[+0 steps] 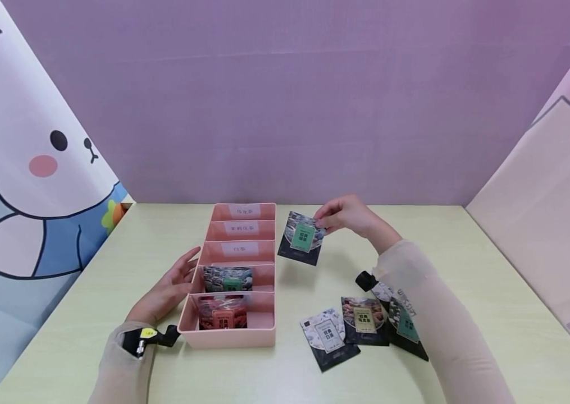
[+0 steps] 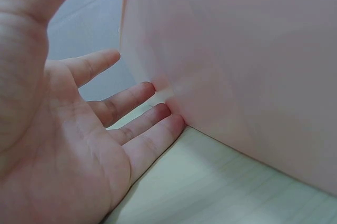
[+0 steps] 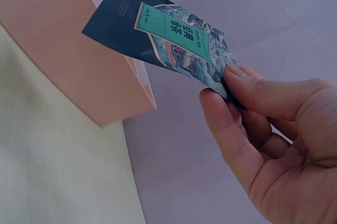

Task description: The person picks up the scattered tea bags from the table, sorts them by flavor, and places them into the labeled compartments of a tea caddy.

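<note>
My right hand [image 1: 347,216] pinches a dark tea sachet with a green label [image 1: 302,238] by its upper right corner, thumb against fingers. The sachet hangs in the air just right of the pink divided box [image 1: 226,338]. In the right wrist view the thumb presses on the sachet's patterned end [image 3: 197,58]. My left hand [image 1: 171,286] rests beside the box's left side; in the left wrist view its extended fingertips [image 2: 176,124] touch the pink wall [image 2: 253,77]. In the box's front compartment lies a red tea sachet [image 1: 223,312], and behind it a green-labelled sachet [image 1: 228,279].
Right of the box, a white-labelled sachet [image 1: 329,338], a yellow-labelled sachet [image 1: 365,321] and a green-labelled sachet [image 1: 406,324] lie on the pale table [image 1: 244,379], the last partly under the right sleeve. The three rear compartments bear white labels [image 1: 241,248]. A purple panel [image 1: 285,112] stands behind.
</note>
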A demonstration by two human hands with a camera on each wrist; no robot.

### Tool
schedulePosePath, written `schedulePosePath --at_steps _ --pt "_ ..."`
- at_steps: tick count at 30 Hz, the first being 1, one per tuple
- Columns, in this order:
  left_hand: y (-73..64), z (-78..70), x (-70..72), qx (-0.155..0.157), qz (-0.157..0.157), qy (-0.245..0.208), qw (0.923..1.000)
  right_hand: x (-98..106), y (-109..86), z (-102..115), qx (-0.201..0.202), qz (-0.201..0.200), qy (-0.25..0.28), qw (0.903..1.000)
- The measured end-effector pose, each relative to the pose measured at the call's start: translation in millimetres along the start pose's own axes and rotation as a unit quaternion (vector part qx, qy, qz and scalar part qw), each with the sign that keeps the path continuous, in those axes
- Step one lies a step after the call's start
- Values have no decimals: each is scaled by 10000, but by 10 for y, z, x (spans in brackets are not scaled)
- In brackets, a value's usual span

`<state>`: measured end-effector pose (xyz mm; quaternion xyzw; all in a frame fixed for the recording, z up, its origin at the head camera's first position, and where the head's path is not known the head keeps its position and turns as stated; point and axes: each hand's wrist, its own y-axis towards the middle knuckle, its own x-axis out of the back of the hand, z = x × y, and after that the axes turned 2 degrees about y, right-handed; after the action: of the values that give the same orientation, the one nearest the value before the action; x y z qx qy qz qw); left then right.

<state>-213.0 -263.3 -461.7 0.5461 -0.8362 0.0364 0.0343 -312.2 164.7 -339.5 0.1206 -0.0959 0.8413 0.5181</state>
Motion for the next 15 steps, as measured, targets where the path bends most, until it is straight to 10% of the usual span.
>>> schedulePosePath --at_steps 15 --pt "-1 16 20 5 16 -66 10000 -410 167 152 112 285 -10 9995"
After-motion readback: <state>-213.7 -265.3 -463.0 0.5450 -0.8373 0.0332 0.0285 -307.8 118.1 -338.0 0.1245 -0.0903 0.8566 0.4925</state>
